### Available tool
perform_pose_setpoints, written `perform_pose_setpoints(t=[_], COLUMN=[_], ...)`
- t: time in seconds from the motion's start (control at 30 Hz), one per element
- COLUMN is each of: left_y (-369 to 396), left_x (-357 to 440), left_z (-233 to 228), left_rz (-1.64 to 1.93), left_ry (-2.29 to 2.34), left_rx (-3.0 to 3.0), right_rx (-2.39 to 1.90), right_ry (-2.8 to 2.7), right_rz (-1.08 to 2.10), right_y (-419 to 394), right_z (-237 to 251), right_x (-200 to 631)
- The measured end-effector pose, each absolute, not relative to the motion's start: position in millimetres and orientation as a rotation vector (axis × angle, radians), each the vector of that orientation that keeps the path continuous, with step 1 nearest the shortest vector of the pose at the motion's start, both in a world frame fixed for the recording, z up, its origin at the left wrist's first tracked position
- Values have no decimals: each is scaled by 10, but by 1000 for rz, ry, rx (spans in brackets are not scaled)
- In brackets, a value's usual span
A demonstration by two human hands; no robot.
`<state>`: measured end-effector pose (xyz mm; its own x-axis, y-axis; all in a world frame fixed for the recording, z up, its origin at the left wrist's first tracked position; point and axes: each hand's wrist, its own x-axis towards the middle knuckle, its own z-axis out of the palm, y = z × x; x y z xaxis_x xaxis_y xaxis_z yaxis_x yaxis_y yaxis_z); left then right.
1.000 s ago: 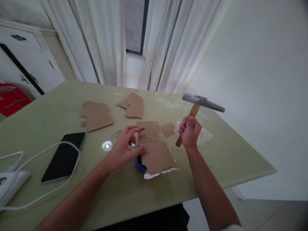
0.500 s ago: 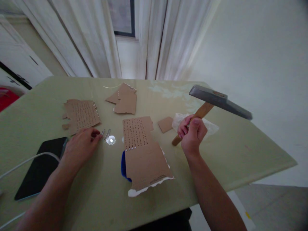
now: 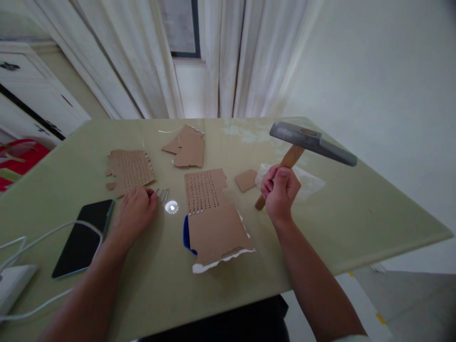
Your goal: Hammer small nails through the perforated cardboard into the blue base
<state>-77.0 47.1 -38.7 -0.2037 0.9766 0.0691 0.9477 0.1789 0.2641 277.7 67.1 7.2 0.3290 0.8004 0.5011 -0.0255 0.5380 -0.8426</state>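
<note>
My right hand (image 3: pixel 281 192) is wrapped round the wooden handle of a hammer (image 3: pixel 311 139), held up over the table with its grey metal head at the top. My left hand (image 3: pixel 138 206) rests on the table, fingers curled in a closed pinch; its fingertips are beside a few thin nails (image 3: pixel 164 194), and anything between them is hidden. Between my hands lies a piece of cardboard (image 3: pixel 221 232) marked with rows of dark dots, a short row of nail heads along the lowest row. A blue object (image 3: pixel 186 235) shows under its left edge.
Another dotted cardboard piece (image 3: pixel 131 171) lies beyond my left hand. Plain cardboard scraps (image 3: pixel 192 149) sit farther back, and a small square (image 3: pixel 245 180) lies near clear plastic (image 3: pixel 309 183). A black tablet (image 3: pixel 83 237), white cables and a power strip (image 3: pixel 16 287) are at left.
The view has shifted slightly left, showing more of the power strip and cabinet. My left fingers have curled in more beside the nails. The hammer stays raised in my right hand.
</note>
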Motion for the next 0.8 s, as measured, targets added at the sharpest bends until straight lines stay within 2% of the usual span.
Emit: perform_pose_setpoints(t=[0.17, 0.37, 0.53, 0.8], left_y=[454, 227, 123, 84], left_x=[-599, -27, 219, 88], left_z=[-244, 150, 182, -153], left_rz=[931, 1503, 1493, 1305], left_ry=[2196, 1562, 1268, 1326], left_rx=[1737, 1540, 1680, 1859], right_rx=[-893, -872, -857, -870], right_ry=[-1083, -1036, -1021, -1059], right_rz=[629, 649, 651, 617], right_y=[690, 699, 704, 702], right_z=[73, 58, 58, 49], right_x=[2797, 2814, 2807, 2799])
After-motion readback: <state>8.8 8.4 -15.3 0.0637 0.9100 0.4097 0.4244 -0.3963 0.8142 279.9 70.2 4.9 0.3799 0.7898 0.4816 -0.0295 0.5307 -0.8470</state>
